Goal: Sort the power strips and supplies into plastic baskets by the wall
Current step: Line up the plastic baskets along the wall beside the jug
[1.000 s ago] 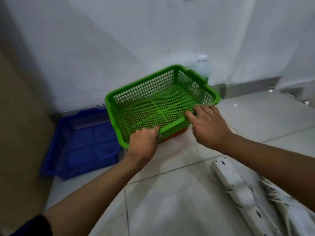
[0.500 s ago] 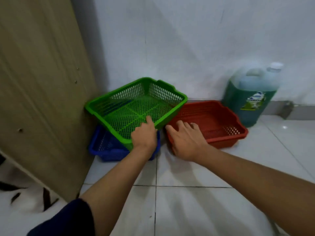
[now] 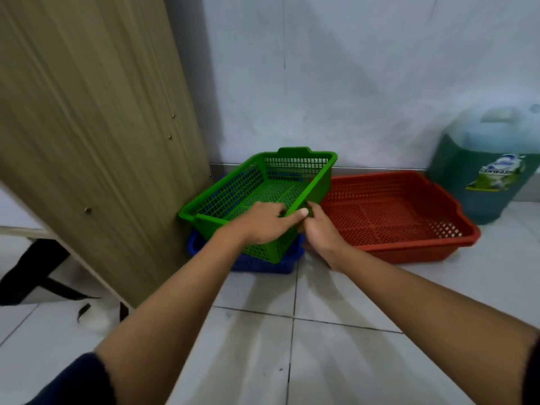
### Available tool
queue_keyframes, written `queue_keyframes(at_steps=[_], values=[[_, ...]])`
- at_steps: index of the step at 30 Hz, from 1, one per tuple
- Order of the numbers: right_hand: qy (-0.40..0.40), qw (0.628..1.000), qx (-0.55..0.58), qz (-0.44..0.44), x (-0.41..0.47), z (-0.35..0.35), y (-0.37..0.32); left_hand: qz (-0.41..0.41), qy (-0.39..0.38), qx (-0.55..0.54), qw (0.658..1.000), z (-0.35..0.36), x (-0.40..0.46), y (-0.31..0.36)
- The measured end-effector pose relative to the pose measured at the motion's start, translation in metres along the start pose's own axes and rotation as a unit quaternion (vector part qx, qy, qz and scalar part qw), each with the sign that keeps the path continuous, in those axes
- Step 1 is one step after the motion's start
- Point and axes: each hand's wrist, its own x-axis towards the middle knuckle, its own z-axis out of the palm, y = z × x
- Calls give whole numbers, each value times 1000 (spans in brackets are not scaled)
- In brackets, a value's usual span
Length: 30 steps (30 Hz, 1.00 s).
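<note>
A green plastic mesh basket (image 3: 251, 182) sits tilted on top of a blue basket (image 3: 263, 266) by the wall, both empty as far as I can see. My left hand (image 3: 263, 222) grips the green basket's near right rim, thumb along the edge. My right hand (image 3: 318, 229) holds the same corner from outside, fingers curled under the rim. A red mesh basket (image 3: 409, 211) lies empty on the floor just to the right. No power strips are in view.
A tall wooden panel (image 3: 96, 135) leans at the left, close beside the baskets. A large jug of green dishwashing liquid (image 3: 491, 171) stands by the wall at the right. White tiled floor (image 3: 292, 346) stretches toward me. Black-and-white cloth (image 3: 43, 282) lies at the lower left.
The green basket has swung round over the blue basket and closer to the wall. My right hand left the floor by the red basket and took the green basket's corner.
</note>
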Motion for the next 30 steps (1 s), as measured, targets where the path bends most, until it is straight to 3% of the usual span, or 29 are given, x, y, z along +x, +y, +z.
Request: queue_keyframes(at_steps=[5,12,15,19,25,30], values=[[49,996,69,42,-5,18,-13,16,-26,158,987,-17,-20,-62],[109,993,-33,7,-2,21,-13,113,102,296,943,15,-21,-65],[83,995,-43,-22,4,17,-8,89,106,302,943,31,-22,-60],[64,994,-83,7,3,20,3,47,101,257,960,42,-19,-61],[70,985,-153,41,-3,-13,11,68,87,232,966,52,-13,-39],[102,974,-199,44,-23,-74,16,136,40,222,965,57,6,36]])
